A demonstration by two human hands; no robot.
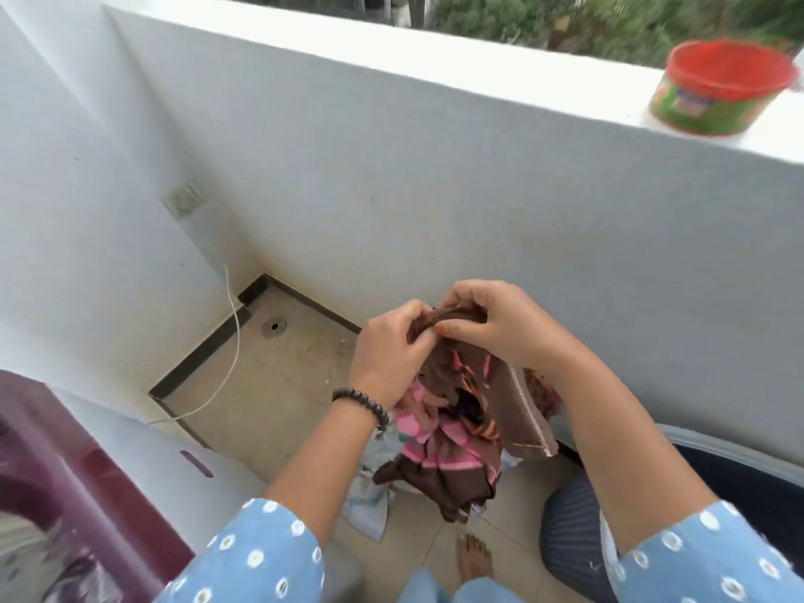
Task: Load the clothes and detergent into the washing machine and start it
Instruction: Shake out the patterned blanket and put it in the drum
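Note:
A brown garment with pink and orange pattern [461, 411] hangs in front of me above the floor. My left hand [389, 354] and my right hand [496, 324] both grip its bunched top edge, close together. The washing machine [143, 450] is at the lower left, white with a maroon lid rim. A red-lidded green tub [722, 91], perhaps the detergent, stands on the balcony wall ledge at the upper right.
More cloth [370, 498] lies on the tiled floor under the garment. A dark basket or bin [748, 480] sits at the lower right, beside a dark striped item [570, 533]. A white cord [235, 341] runs down the left wall, near a floor drain [274, 327].

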